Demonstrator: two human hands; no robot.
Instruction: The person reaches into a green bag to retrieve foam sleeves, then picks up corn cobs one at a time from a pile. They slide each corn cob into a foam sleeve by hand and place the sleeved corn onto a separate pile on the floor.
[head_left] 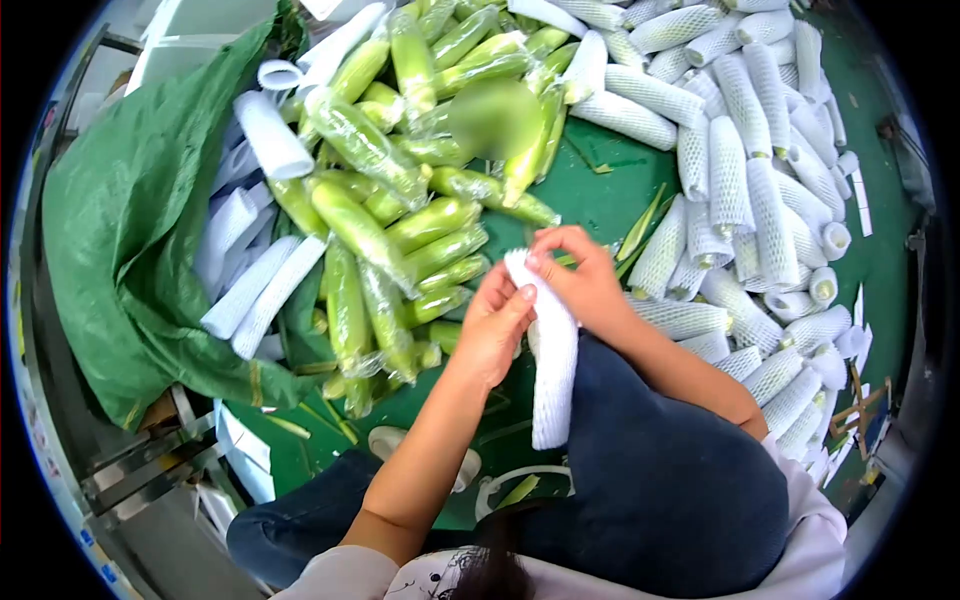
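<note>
A white foam net sleeve (554,380) hangs down in front of my lap, its upper end between my two hands. My left hand (490,330) is closed at the sleeve's left edge, with the thumb against the foam. On the other side, my right hand (585,278) pinches the top opening. The sleeve looks flat and narrow, and I cannot make out anything inside it. Just beyond my hands lies a pile of green corn cobs (440,225) in husks, many in clear plastic wrap.
Many cobs in white foam sleeves (740,180) are heaped to the right. Loose foam sleeves (265,290) spill from a green woven sack (130,220) at the left. Husk scraps (640,225) lie on the green surface (600,180). My knee (670,430) is below my right arm.
</note>
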